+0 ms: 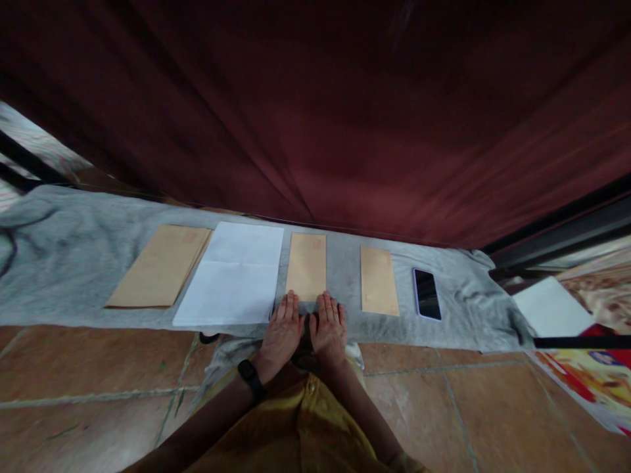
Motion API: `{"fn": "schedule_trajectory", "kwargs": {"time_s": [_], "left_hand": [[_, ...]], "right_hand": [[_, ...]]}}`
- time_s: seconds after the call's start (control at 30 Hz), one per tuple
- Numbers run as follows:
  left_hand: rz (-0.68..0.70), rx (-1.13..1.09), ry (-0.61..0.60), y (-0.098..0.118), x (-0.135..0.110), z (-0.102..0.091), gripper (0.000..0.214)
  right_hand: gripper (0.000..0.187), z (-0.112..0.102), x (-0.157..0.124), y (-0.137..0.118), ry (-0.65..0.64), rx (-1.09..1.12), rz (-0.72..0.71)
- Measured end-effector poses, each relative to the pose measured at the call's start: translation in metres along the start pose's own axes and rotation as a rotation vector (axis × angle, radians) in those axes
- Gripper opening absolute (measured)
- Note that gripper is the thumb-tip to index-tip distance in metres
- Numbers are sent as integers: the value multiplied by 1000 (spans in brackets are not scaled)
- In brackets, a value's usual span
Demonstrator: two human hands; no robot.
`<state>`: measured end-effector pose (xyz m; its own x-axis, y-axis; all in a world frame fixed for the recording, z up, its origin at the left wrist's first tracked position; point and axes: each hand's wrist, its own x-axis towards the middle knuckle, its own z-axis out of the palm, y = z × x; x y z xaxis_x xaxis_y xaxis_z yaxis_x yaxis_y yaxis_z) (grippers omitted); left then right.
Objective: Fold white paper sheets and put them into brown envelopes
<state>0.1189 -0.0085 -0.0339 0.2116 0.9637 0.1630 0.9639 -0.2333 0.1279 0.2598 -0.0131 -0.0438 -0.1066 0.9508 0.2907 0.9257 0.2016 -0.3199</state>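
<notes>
A small brown envelope [306, 263] with red print lies flat in front of me on a grey cloth. My left hand [284, 330] rests with fingers stretched out, its tips at the envelope's lower left corner. At the lower right corner lie the fingertips of my right hand [328, 330], also flat. Neither hand grips anything. Just left of the envelope is a stack of white paper sheets [236, 276] with crease lines. Another small brown envelope [378, 281] lies apart on the right.
Larger brown envelopes [158, 266] are stacked at the left. A phone [427, 294] lies on the right part of the grey cloth [73, 256]. Beyond the surface hangs a dark red curtain [315, 131]. A white sheet [553, 307] and a colourful printed box [591, 381] are at far right.
</notes>
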Motion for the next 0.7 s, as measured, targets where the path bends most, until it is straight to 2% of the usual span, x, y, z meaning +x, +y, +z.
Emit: {"fn": "schedule_trajectory", "kwargs": {"time_s": [0.17, 0.4, 0.57, 0.7], "left_hand": [[-4, 3, 6, 2, 2, -6, 55], [158, -46, 10, 0, 5, -4, 55], [160, -54, -6, -3, 4, -1, 53], [151, -49, -26, -4, 3, 0, 55]], "right_hand": [[53, 1, 0, -1, 6, 0, 7], [49, -3, 0, -2, 2, 25, 20], [49, -7, 6, -5, -32, 44, 30], [48, -7, 15, -14, -96, 94, -30]]}}
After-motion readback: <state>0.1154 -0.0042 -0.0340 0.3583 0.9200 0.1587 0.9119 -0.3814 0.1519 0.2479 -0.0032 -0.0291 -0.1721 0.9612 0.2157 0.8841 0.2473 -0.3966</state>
